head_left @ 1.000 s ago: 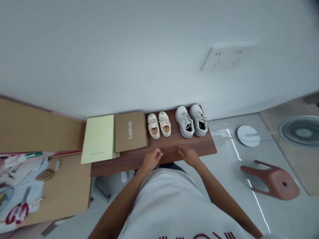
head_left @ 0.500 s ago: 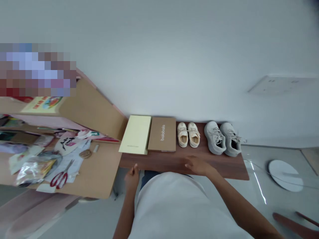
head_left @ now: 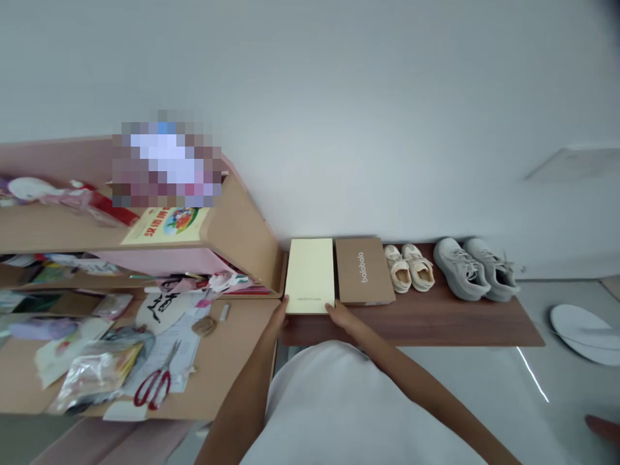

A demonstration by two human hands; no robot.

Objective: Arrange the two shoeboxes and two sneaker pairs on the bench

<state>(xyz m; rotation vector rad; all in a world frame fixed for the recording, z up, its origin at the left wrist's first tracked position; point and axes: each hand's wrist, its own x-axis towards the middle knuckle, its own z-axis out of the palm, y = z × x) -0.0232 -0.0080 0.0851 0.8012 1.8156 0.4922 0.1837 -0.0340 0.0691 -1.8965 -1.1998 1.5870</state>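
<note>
A pale yellow box [head_left: 310, 274] lies flat at the left end of a dark wooden bench [head_left: 436, 323]. My left hand [head_left: 278, 318] touches its near left corner and my right hand [head_left: 341, 316] touches its near right corner, fingers bent against the box edge. Right of it lies a brown cardboard box [head_left: 363, 270] with white lettering. Further right stand a small cream pair of shoes [head_left: 409, 267] and a larger grey pair of sneakers [head_left: 477, 268], toes toward me.
A tan desk [head_left: 227, 361] on the left carries red-handled scissors [head_left: 155, 387], papers and plastic bags, with shelves above. A white round disc [head_left: 584, 323] lies on the pale floor at right. A white wall stands behind the bench.
My view has swung left. Both hands moved left along the bench front, from the middle to the near corners of the yellow box.
</note>
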